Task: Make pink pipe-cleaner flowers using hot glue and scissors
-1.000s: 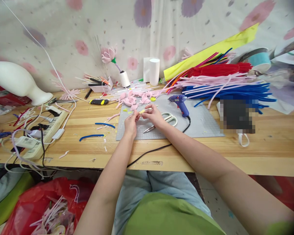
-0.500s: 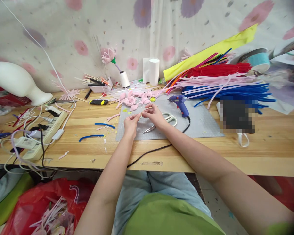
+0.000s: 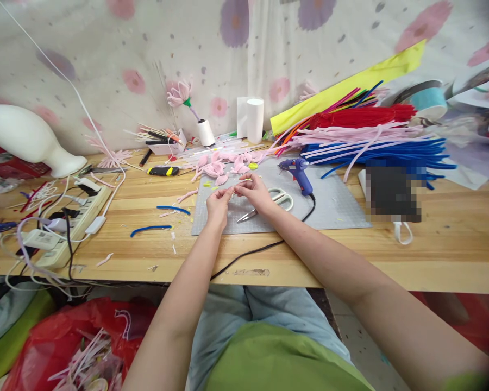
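Over the grey cutting mat [image 3: 338, 212], my left hand [image 3: 219, 206] and my right hand [image 3: 254, 193] meet with their fingertips pinched close together. Whatever lies between the fingers is too small and too covered to make out. Several pink fuzzy petals [image 3: 215, 168] lie just beyond my hands, beside a small yellow-green piece [image 3: 253, 165]. Scissors [image 3: 283, 200] with pale handles rest on the mat, partly under my right wrist, their blades pointing left. A blue glue gun [image 3: 298, 175] lies to the right of my right hand.
Blue pipe-cleaner pieces [image 3: 151, 229] and scraps lie left of the mat. Bundles of red [image 3: 362, 115], pink and blue pipe cleaners fill the back right. A power strip [image 3: 81, 222] with tangled cables is at left. The glue gun's black cord [image 3: 252, 251] crosses the table front.
The view has shifted very slightly. My hands stay pinched together at the same spot, with only a small movement of the fingers.
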{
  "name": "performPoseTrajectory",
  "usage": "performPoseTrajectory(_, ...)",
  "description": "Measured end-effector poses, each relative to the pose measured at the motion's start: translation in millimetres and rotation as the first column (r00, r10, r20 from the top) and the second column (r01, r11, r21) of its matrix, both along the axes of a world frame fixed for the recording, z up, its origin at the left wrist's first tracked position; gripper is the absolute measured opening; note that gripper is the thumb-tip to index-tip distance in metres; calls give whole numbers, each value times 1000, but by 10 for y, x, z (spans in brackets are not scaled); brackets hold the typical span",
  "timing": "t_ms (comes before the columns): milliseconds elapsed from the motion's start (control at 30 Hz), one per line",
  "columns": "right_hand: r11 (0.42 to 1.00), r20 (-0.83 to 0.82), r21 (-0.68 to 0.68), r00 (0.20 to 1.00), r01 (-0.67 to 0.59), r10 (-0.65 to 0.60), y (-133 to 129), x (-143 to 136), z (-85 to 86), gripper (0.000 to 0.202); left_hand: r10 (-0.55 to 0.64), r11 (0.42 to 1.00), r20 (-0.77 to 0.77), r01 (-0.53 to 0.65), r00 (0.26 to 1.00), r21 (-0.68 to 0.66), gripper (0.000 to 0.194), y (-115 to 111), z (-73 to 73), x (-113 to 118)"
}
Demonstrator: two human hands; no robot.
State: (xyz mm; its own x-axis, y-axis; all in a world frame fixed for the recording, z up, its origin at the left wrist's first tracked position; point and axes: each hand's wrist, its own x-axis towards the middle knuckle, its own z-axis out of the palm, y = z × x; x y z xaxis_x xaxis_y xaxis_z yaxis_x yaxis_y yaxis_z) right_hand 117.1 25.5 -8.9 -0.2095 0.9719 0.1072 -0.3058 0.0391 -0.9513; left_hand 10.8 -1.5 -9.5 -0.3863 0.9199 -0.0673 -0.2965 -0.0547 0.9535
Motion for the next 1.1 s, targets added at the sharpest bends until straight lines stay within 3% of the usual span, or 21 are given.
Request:
performPoseTrajectory(167,999,0,-31,1000,30,-30,5,36,16,45,-23,999,24,24,999,-25,32,-20,23,-24)
performPoseTrajectory(300,999,-6,-32,1000,21,-21,3,39,26,45,-69,997,-30,70,997,27,19,-59,49,-16)
performPoseTrajectory(633,999,32,22,999,27,-27,0,0,-5,44,15,1000,-60,-14,998,26,6,-54,41,-2)
performPoseTrajectory(933,996,15,11,996,86,-86,12,98,23,42,20,999,-17,-20,1000,-29,14,38,55,-6)
performPoseTrajectory(1100,991,-2,-4,991,131,-131,34,183,9,42,-12,999,40,14,999,-38,18,170,107,134)
